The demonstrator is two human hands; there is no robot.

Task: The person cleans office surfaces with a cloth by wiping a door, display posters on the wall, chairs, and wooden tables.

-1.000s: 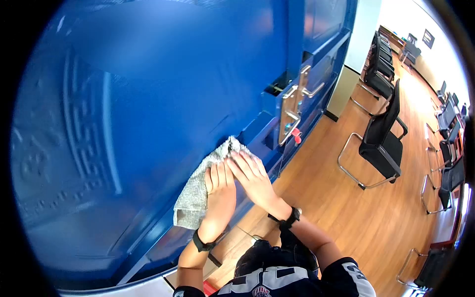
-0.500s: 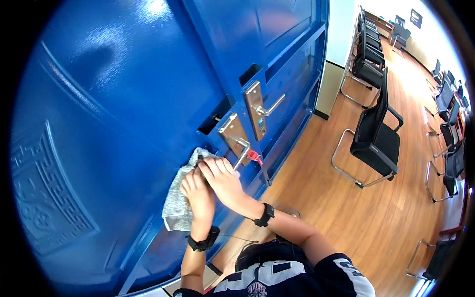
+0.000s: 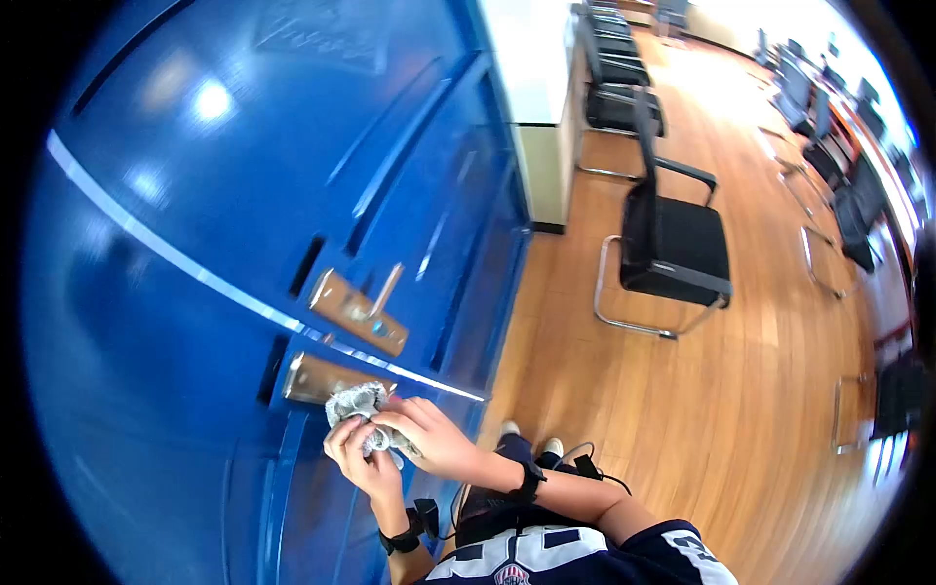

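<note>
Currently, through the head camera I see both hands bunched together low on a blue door (image 3: 166,361), sharing a grey cloth (image 3: 353,402). My view gives me the left hand (image 3: 369,470) with its fingers curled around the cloth from the near side, and the right hand (image 3: 434,439) pinching it from the other side, fingertips tucked into the folds; both are gripping it. I find the crumpled cloth at the right-hand end of the lower metal plate (image 3: 314,378), overlapping it in my view, and whatever lies beneath the fabric is hidden from me. A small red bit shows just beside the cloth, too little for me to identify. Just above, I make out a bright strip (image 3: 185,261) running slantwise across the blue surface, then an upper metal plate (image 3: 341,307) with a lever (image 3: 387,291) sticking out. Dark bands sit on both wrists. Off to the right, I see a black chair (image 3: 682,239) with a metal frame standing on the wooden floor (image 3: 624,409), and further chairs lined up beyond it. Below the hands, I notice the person's shoes and a dark shirt (image 3: 624,565) with white markings.
</note>
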